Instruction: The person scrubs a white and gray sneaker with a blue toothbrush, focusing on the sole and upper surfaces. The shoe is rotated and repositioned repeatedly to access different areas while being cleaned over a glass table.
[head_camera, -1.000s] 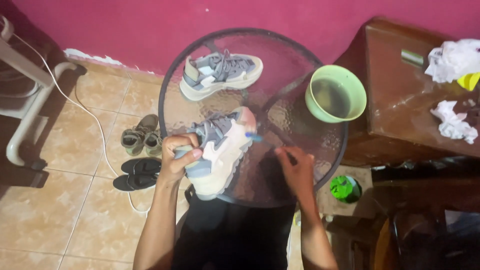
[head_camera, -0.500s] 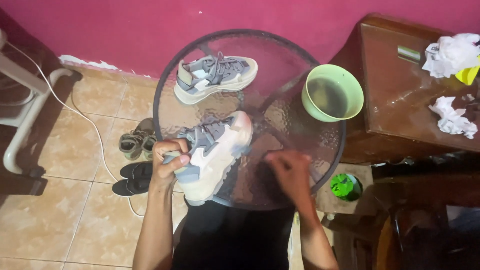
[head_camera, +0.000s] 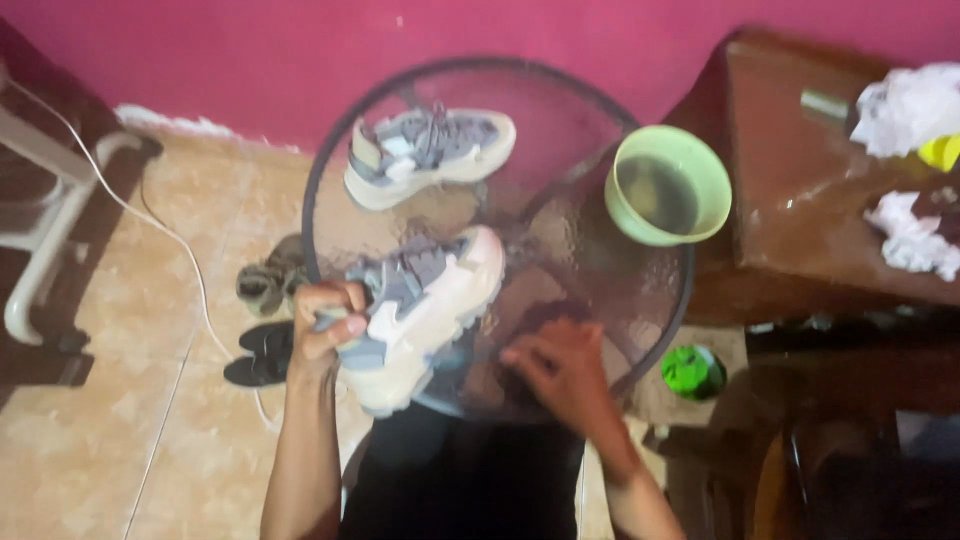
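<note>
Two hands: both belong to the person and come up from the lower edge of the frame.
Left hand (head_camera: 325, 325): lower centre-left; its fingers (head_camera: 345, 325) are closed around the heel end of the near sneaker (head_camera: 430, 310), gripping it.
Near sneaker: grey upper, cream sole, lying tilted across the near-left part of the worktop (head_camera: 560, 250), toe pointing to the upper right, heel past the rim toward the person.
Right hand (head_camera: 560, 370): lower centre, resting on the glass just right of the near sneaker; blurred, so I cannot tell whether its fingers are open or closed, or whether they hold anything.
Worktop: round dark-rimmed glass disc, filling the middle of the frame.
Green bowl (head_camera: 668, 185): at the right rim of the worktop, centre-right of the frame, well apart from both hands.
Far sneaker (head_camera: 430, 155): matching shoe on its side at the far-left part of the glass, upper centre.
Floor shoes (head_camera: 265, 325): dark pairs on the tiled floor, left of the worktop.
White cable (head_camera: 150, 215): runs across the tiles at the left.
Wooden cabinet (head_camera: 800, 230): right side, with crumpled white paper (head_camera: 910, 105) on top in the upper right.
Pink wall (head_camera: 300, 60): across the top.
</note>
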